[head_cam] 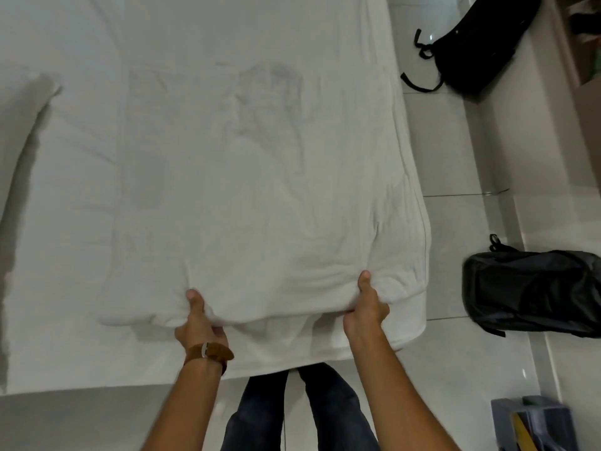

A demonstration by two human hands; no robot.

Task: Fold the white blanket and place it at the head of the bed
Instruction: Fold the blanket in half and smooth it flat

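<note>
The white blanket (253, 190) lies on the bed (65, 336) as a folded rectangle, reaching from the near edge toward the far side along the bed's right side. My left hand (200, 323), with a brown watch strap on the wrist, grips the blanket's near edge, thumb on top. My right hand (366, 307) grips the same edge further right, near the bed's corner, thumb pressed into the cloth. The near edge is bunched and slightly lifted between the two hands. My legs in dark jeans stand against the bed's near edge.
A white pillow (22, 131) lies at the left of the bed. On the tiled floor to the right sit a black backpack (533, 291) and a second black bag (478, 43). A grey box with a yellow item (533, 424) stands at the bottom right.
</note>
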